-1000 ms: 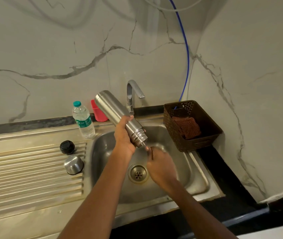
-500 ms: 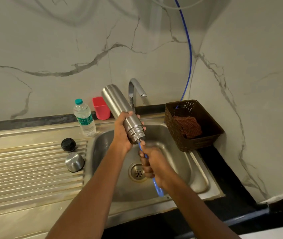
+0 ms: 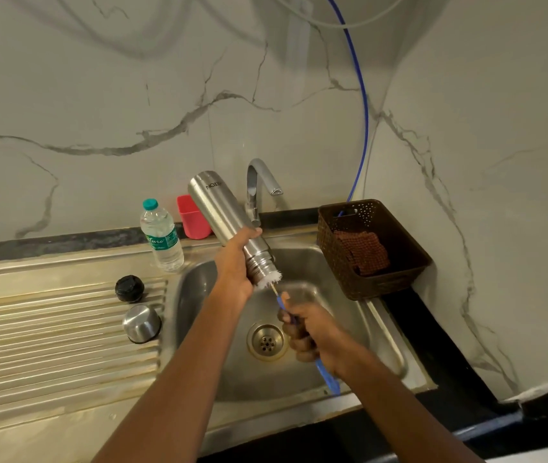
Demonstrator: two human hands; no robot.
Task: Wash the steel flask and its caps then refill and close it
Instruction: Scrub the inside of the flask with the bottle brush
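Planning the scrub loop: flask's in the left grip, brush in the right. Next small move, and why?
Probably push the brush up into the flask. Its white bristles sit only at the mouth, the right hand grips the blue handle, and the left hand holds the flask tilted mouth-down over the sink.

Left hand [image 3: 236, 267]: raised, fingers wrapped round steel flask [image 3: 219, 212] near its mouth.
Right hand [image 3: 311, 329]: lower, nearer, fist round brush handle [image 3: 329, 379].
Forearms: bare, reaching forward, converging.

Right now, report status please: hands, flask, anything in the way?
Left hand grips steel flask, mouth down over sink. Right hand holds blue brush, bristles at mouth. Nothing blocks.
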